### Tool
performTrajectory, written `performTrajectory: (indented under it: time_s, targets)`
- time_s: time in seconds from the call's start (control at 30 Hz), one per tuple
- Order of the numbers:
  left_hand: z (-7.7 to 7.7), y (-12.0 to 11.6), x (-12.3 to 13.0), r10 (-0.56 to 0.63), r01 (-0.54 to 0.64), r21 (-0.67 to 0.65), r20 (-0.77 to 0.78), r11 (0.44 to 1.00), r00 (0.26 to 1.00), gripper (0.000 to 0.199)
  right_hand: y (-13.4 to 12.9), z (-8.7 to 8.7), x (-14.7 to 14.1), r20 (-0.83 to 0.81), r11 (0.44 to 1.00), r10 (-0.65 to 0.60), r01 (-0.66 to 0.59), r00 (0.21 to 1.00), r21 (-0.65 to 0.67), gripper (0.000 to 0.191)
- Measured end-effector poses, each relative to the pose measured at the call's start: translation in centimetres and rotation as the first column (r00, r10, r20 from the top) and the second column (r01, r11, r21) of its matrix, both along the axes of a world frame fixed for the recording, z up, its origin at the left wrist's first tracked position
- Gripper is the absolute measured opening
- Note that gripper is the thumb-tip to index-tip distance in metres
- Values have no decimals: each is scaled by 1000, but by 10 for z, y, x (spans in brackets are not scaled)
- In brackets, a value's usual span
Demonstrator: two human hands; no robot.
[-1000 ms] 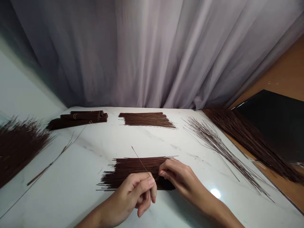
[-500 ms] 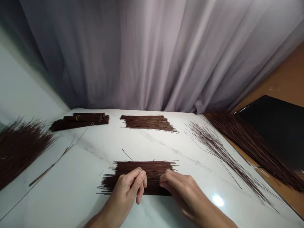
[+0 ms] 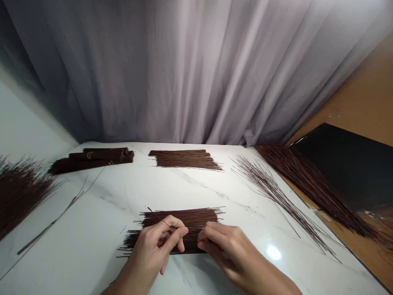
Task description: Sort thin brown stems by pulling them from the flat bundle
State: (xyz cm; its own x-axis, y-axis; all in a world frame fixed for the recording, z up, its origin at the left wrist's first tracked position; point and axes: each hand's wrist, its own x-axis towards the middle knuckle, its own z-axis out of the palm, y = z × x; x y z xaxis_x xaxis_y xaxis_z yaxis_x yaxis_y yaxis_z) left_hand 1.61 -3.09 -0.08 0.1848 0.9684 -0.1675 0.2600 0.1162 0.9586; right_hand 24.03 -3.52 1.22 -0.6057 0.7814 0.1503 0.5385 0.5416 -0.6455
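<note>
A flat pile of thin dark brown sticks (image 3: 190,217) lies on the white marble table (image 3: 101,229) right in front of me. My left hand (image 3: 155,246) pinches one single stick (image 3: 156,216) between thumb and forefinger, its free end slanting up to the left over the pile. Just to its right, my right hand (image 3: 222,246) rests on the pile's near edge, fingertips bent onto the sticks and touching them. Whether it grips any stick is hidden by the fingers.
Tied stick bundles (image 3: 92,159) lie at the back left, a loose flat pile (image 3: 184,159) at the back centre. A heap of sticks (image 3: 18,192) sits at the left edge, fanned sticks (image 3: 276,192) and a longer heap (image 3: 313,188) at the right, beside a black panel (image 3: 346,168). A curtain (image 3: 190,69) hangs behind.
My left hand has lowered the single stick from a raised slant down toward the pile and moved slightly left. The right hand has stayed on the pile's near edge.
</note>
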Motion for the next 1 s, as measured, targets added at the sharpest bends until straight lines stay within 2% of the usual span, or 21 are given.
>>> performTrajectory:
  time_s: [0.17,0.27,0.37,0.47,0.6,0.67,0.8,1.0]
  targets:
    - [-11,7,-5,-45,49,-57,80,997,996,31,10,0,16,74,991,-88,95,993,-92,22]
    - [-16,9,-7,-78,87,-64,132,994,988,34,14,-1,23,89,990,-106,114,990,-84,22]
    - [-15,8,-7,-141,161,-97,184,982,973,34,17,-1,25,97,991,-129,130,987,-1,20]
    - [-11,5,-4,-205,239,-146,215,960,955,33,21,2,28,151,976,-188,167,971,141,18]
    - [-10,4,-1,-219,270,-188,254,944,942,36,23,6,32,155,944,-218,168,963,284,19]
    - [-10,6,-2,-200,251,-179,263,951,944,38,22,8,34,118,949,-195,156,974,275,20]
    - [-13,11,-7,-184,229,-169,247,959,951,39,21,11,43,1,971,-170,167,985,170,21]
    - [-24,9,-9,-234,280,-223,212,934,949,38,22,15,56,-21,960,-267,267,964,86,19]
